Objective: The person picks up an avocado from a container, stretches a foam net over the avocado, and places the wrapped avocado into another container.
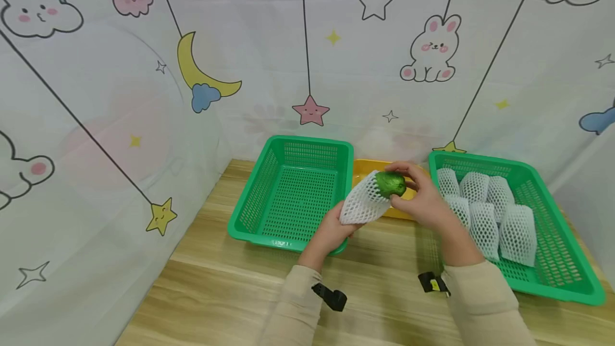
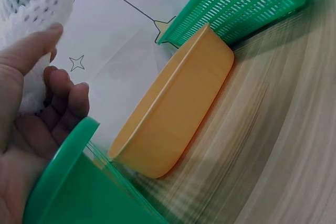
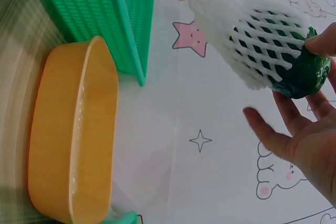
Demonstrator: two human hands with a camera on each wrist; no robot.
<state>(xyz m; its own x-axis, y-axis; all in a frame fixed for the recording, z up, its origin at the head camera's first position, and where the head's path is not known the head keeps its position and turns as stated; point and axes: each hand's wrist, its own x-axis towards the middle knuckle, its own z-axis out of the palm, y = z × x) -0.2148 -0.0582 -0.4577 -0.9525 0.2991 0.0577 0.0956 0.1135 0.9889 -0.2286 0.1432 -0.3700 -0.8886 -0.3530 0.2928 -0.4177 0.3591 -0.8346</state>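
Observation:
A glossy green fruit [image 1: 391, 183], its exact kind not clear, sits partly inside a white foam net sleeve [image 1: 361, 203], with one end bare. My left hand [image 1: 332, 230] grips the sleeve's lower end, held up over the front of the table. From the other side my right hand [image 1: 427, 203] pinches the bare end between thumb and fingers. In the right wrist view, dark green skin [image 3: 304, 74] shows through the mesh beside my right thumb. The left wrist view has the sleeve [image 2: 37, 24] between thumb and fingers of my left hand [image 2: 31, 135].
A green basket [image 1: 242, 202] with nothing in it stands at left on the wooden table [image 1: 211, 282]. At right, another green basket [image 1: 572, 250] holds several net-wrapped pieces [image 1: 518, 235]. Between them, behind my hands, is a yellow-orange bin [image 1: 372, 165]. A patterned curtain [image 1: 269, 68] hangs behind.

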